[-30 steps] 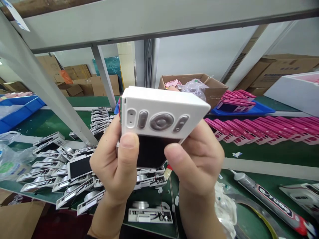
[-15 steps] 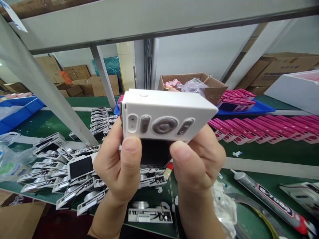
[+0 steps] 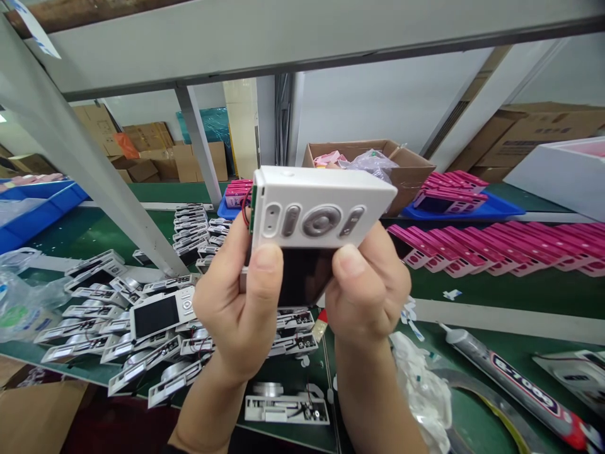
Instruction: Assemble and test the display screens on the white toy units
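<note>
Between my two hands is a white digital camera (image 3: 312, 183), its button face and dark screen tilted toward me. My left hand (image 3: 241, 302) grips its left side, thumb on the front near the screen's edge. My right hand (image 3: 368, 284) holds the opposite side, with its thumb beside the screen too. At the camera's left edge, a green circuit board and a red wire show. Fingers behind the camera are hidden. Below my hands, an open white camera housing (image 3: 286, 410) with a silver lens ring lies on the green bench.
Several part-assembled white cameras (image 3: 155, 317) crowd the bench at left. A row of pink cameras (image 3: 501, 249) lines the right shelf. A glue tube (image 3: 520, 384) and crumpled white plastic (image 3: 420, 384) lie at right. A slanted metal post (image 3: 113, 176) stands at left.
Both hands stay on the camera. It has turned slightly, and more of its left edge with the red wire now shows; my right hand has shifted a little left.
</note>
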Demonstrator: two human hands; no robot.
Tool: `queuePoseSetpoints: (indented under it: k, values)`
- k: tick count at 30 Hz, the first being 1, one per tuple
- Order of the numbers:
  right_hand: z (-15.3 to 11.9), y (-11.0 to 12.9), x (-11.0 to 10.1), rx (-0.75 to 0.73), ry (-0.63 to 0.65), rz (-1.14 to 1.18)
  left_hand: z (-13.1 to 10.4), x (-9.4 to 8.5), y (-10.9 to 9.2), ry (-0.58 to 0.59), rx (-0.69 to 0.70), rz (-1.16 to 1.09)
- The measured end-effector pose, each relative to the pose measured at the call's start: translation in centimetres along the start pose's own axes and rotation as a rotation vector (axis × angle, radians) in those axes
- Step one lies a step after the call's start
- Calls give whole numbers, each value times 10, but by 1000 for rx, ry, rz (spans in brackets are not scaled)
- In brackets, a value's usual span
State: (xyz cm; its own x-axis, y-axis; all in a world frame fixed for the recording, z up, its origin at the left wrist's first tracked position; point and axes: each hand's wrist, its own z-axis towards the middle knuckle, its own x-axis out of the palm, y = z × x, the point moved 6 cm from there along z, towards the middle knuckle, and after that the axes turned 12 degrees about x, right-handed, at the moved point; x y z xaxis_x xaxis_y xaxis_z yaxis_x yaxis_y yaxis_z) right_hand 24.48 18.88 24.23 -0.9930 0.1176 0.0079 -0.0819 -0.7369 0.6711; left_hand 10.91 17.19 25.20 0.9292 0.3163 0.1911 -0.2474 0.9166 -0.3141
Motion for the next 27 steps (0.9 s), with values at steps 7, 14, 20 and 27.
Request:
queuePoseSetpoints:
  k: [7,14,20,27]
  values:
    - [4,-9,1,-27,10,92,2,3,6,24,-30,12]
    - [8,-7,-1,30,28,166,1,7,10,28,-90,-56]
    - [4,2,-1,107,62,196,3,3,3,75,-140,-61]
    - [3,10,-1,-16,67,169,4,1,1,101,-96,-61]
